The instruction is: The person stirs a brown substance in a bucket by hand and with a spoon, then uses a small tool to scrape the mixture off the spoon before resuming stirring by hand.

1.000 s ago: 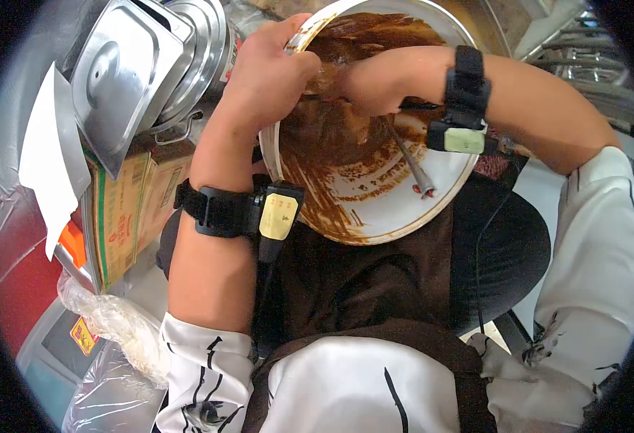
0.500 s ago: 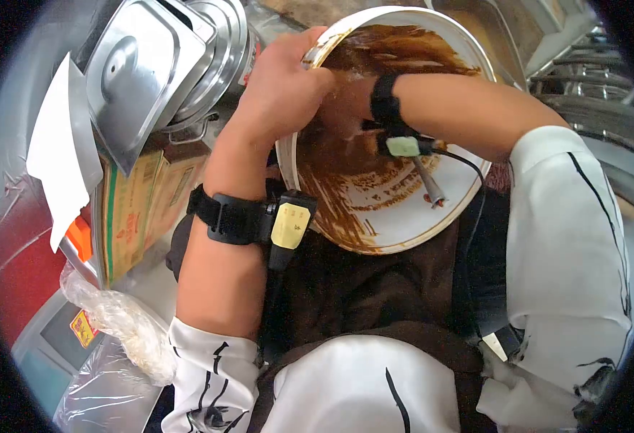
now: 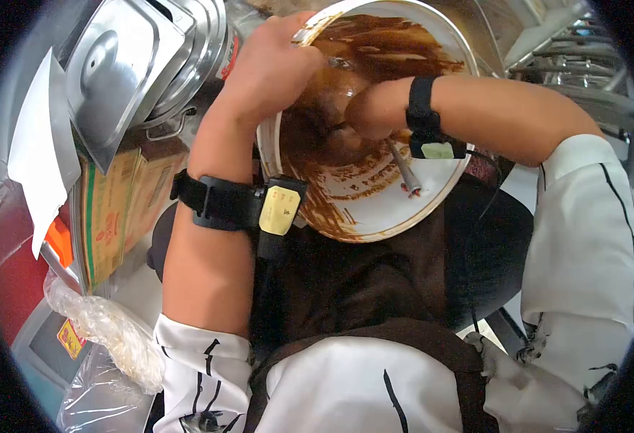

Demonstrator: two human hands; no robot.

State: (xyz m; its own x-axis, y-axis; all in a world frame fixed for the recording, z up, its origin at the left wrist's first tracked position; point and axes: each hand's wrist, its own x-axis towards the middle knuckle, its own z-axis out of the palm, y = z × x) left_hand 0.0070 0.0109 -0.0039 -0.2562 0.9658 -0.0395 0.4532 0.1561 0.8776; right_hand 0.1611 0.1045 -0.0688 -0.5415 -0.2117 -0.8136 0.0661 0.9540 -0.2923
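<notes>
- The left hand (image 3: 270, 68) grips the far-left rim of a big white bowl (image 3: 432, 184), fingers curled over the edge and thumb side outward, holding the bowl tilted toward the person's body.
- The bowl sits over the person's lap, against a dark brown apron (image 3: 360, 289); its inside is smeared with thick brown sauce (image 3: 310, 133), heaviest at the upper and left part, while the lower right wall shows bare white.
- The right hand (image 3: 371, 108) is inside the bowl, closed in a fist around a metal utensil (image 3: 404, 169) whose handle end sticks out below the hand toward the bowl's lower wall; the working end is hidden in the sauce.
- Both wrists wear black straps with small yellowish tags.
- To the left of the bowl stand shiny steel lids and pots (image 3: 126, 68), stacked on a cardboard box (image 3: 111, 213).
- Near the lower left lies a crumpled clear plastic bag (image 3: 107, 335).
</notes>
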